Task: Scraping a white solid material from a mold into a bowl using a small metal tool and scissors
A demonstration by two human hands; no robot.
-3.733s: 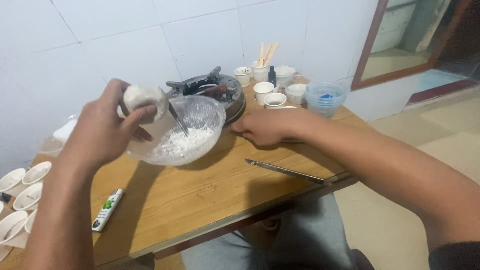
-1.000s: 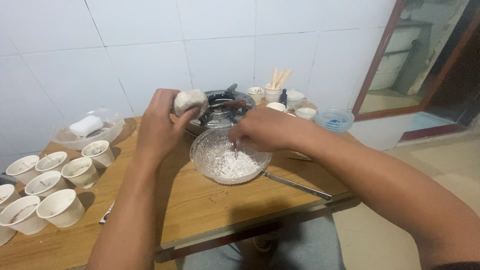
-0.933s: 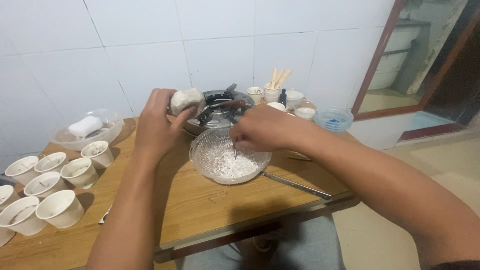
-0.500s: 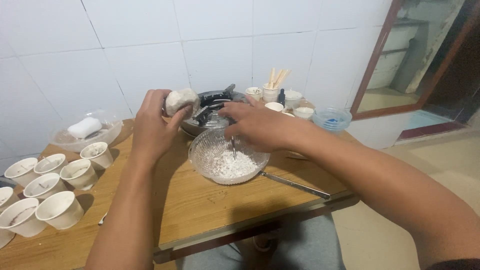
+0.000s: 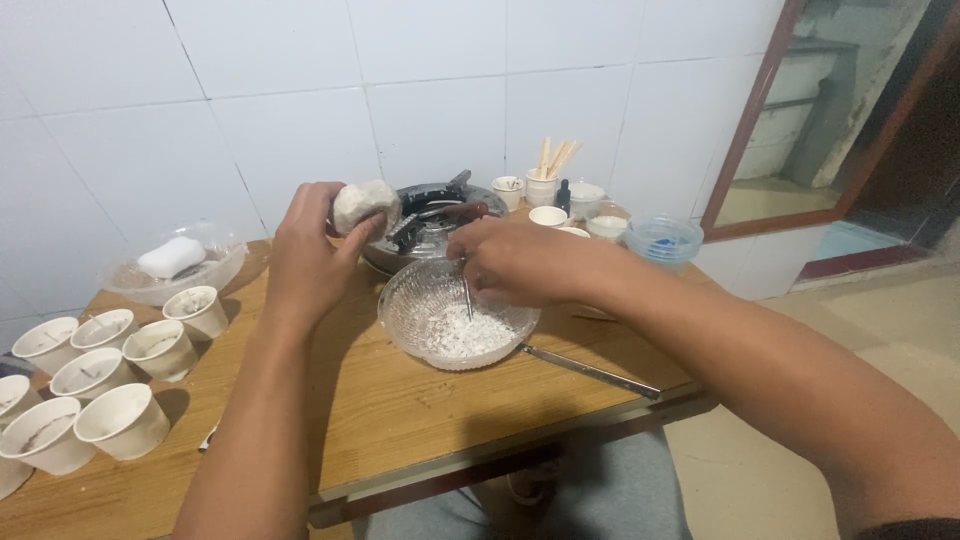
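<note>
While nearest to the viewer a cluster of white paper cups [image 5: 122, 420] sits at the counter's left end, eight of them countable with one more cut off by the frame edge, the work itself lies further in. On the bare wood of the counter [image 5: 400, 410] stands one clear glass bowl [image 5: 458, 313] with white powder in its bottom. The right hand [image 5: 520, 262] hovers over it, fingers pinched together on a thin metal tool [image 5: 467, 296] that dips into the powder. One long metal rod [image 5: 590, 371] lies just beside the bowl. The left hand [image 5: 312, 258] is raised above the counter, clamped around one pale lump of dough [image 5: 364, 204] held at its fingertips.

That lump looks soft and light, likely to dent under pressure and perhaps tacky, so a loose cupping grip around its sides should suit it. The glass bowl would be rigid, breakable and best steadied at its rim.

Further back sit a round dark metal pan [image 5: 432, 222] with tools in it, a clear dish [image 5: 176, 270] with a white block, several small white cups, a cup of wooden sticks [image 5: 548, 170] and a blue-tinted bowl [image 5: 662, 240].
</note>
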